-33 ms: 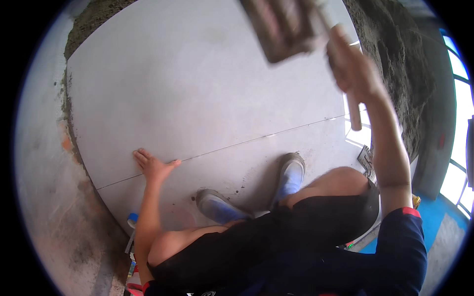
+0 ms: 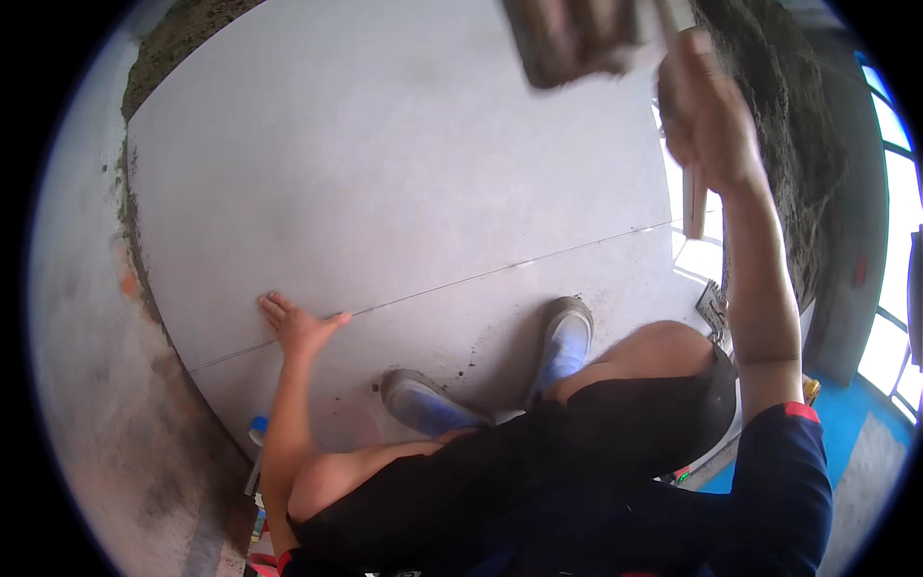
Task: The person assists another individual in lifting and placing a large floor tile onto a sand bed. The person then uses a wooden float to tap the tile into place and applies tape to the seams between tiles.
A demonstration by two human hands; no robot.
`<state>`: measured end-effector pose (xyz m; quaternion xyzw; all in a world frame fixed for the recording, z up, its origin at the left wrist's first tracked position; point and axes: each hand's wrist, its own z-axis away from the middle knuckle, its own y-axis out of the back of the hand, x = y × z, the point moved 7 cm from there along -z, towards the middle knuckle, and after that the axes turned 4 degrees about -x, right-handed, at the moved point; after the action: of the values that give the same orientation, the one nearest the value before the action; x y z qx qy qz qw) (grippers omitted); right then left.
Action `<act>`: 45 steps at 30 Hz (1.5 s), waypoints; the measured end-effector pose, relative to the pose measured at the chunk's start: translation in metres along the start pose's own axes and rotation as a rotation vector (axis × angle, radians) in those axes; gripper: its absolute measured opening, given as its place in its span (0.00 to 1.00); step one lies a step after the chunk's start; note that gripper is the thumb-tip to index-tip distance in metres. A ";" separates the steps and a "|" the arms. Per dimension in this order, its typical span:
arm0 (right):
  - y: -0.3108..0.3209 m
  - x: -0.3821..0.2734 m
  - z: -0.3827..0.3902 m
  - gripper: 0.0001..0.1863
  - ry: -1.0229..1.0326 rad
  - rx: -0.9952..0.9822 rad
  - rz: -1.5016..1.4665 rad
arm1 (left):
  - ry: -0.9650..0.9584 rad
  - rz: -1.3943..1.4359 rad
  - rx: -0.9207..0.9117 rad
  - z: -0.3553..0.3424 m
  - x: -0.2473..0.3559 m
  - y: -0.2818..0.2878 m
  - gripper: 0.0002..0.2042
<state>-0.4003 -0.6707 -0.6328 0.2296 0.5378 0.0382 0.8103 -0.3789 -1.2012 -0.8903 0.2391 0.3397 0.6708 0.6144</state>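
My right hand is raised at the upper right, fingers wrapped round the handle of a mallet. The mallet's blocky, mud-stained head is smeared by motion and cut off by the top edge; it appears held above a large pale grey floor tile. My left hand lies flat with fingers spread, pressed across the thin joint between that tile and the nearer tile. Nothing is in my left hand.
Both my boots stand on the nearer tile, among dark crumbs. Rough grey mortar borders the right side. A flat, dirty toothed tool lies by my right knee. A bare wall rises at left; a blue-topped item sits beside my left forearm.
My right hand and the mallet have shifted up and slightly to the right. The left hand stays in place on the joint.
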 end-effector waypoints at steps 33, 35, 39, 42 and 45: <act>0.053 0.041 -0.087 0.30 0.154 0.356 -0.129 | 0.537 0.636 0.572 -0.154 0.280 0.131 0.45; 0.017 0.165 -0.091 0.30 -0.350 0.294 0.230 | 0.512 0.644 0.526 -0.140 0.310 0.136 0.44; -0.037 0.153 -0.169 0.31 -0.714 -0.120 -0.017 | 0.559 0.587 0.539 -0.147 0.306 0.130 0.43; -0.030 0.044 -0.221 0.31 -0.566 -0.172 -0.131 | 0.604 0.502 0.551 -0.155 0.290 0.126 0.43; 0.022 -0.053 -0.242 0.30 -0.212 -0.101 -0.126 | 0.595 0.525 0.502 -0.149 0.295 0.142 0.44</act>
<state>-0.6334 -0.5874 -0.6546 0.1569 0.4599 -0.0101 0.8739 -0.6218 -0.9368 -0.9099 0.2556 0.5808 0.7400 0.2229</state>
